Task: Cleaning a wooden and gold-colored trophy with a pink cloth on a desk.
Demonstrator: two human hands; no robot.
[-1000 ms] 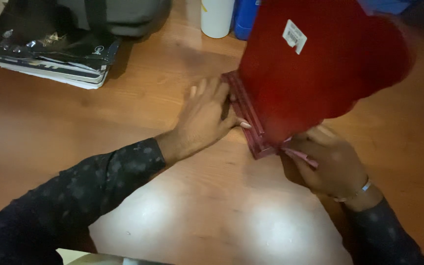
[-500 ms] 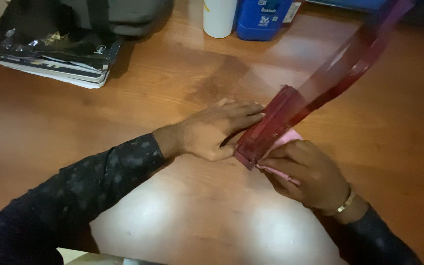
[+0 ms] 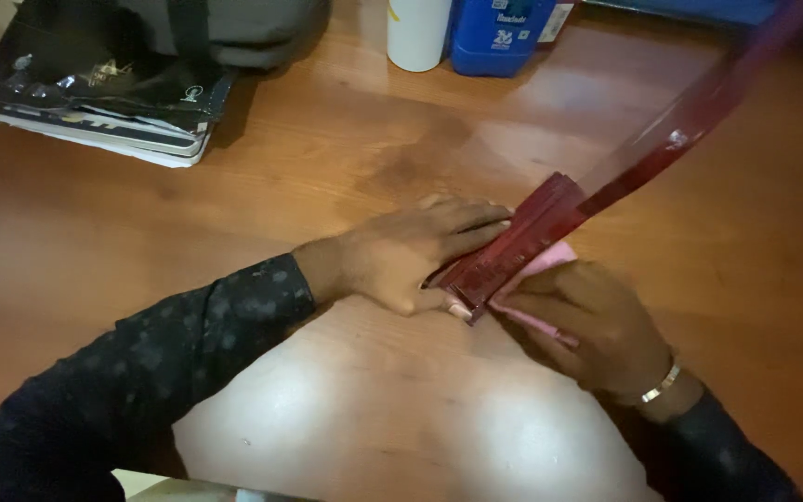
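- Left hand [image 3: 411, 256], reaching in from a dark speckled sleeve, lies nearly flat on the brown wooden table [image 3: 234, 214], fingers stretched toward the right and pressed along the near-left side of a dark red, ridged rectangular base [image 3: 513, 246]; its thumb tip touches the base's lower corner. It steadies the base and does not close around it.
- Right hand [image 3: 597, 321], wearing a thin metal bracelet, sits on the opposite side of the base, fingers curled down over a pink cloth or pad [image 3: 541, 288] that is pushed against the base's right face (how tightly the fingers close is hard to tell).
- Long axis of the base runs diagonally, from the lower left near both hands up toward the right, so the hands flank it, one on each long side, both touching or just beside it.
- From the base's far end, a thin, glossy red panel [image 3: 690, 116] seen edge-on rises toward the upper right corner, blurred.
- Well apart at the table's far edge: a stack of dark glossy magazines [image 3: 104, 93] at left, a dark bag [image 3: 225, 28] behind it, a white cylindrical container [image 3: 417, 33] and a blue plastic bottle [image 3: 499, 37].
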